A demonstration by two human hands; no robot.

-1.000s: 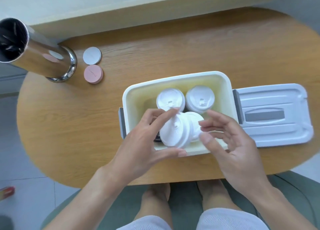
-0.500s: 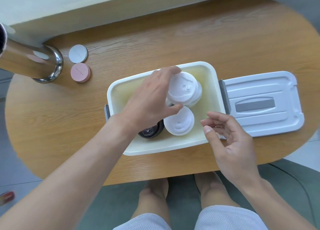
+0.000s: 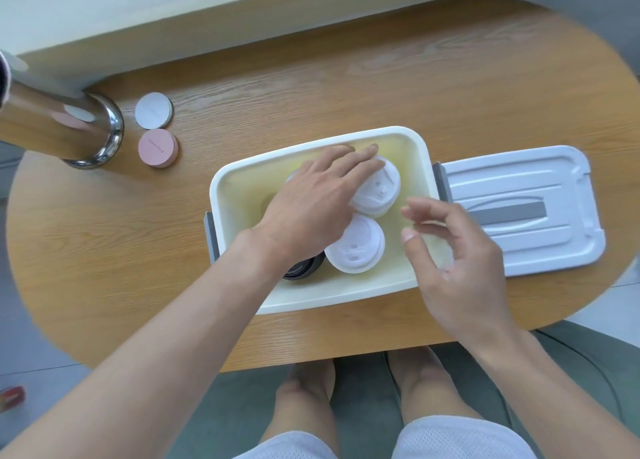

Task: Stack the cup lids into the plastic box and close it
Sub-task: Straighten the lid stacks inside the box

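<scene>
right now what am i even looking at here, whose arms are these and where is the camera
There is no machine here. The arms belong to a person, and the one camera sits on that person's head, looking forward and down, so you see the knees at the bottom.

On the wooden table stands an open plastic box. Its lid lies flat just to the right. Inside the box are white cup lids: one stack at the back, another lid nearer, and something dark partly hidden under the wrist.

The left hand reaches into the box, its fingers laid over the back stack. The right hand hovers over the box's right edge, fingers loose, holding nothing.

At the far left stand a shiny metal cylinder, a white disc and a pink disc.
</scene>
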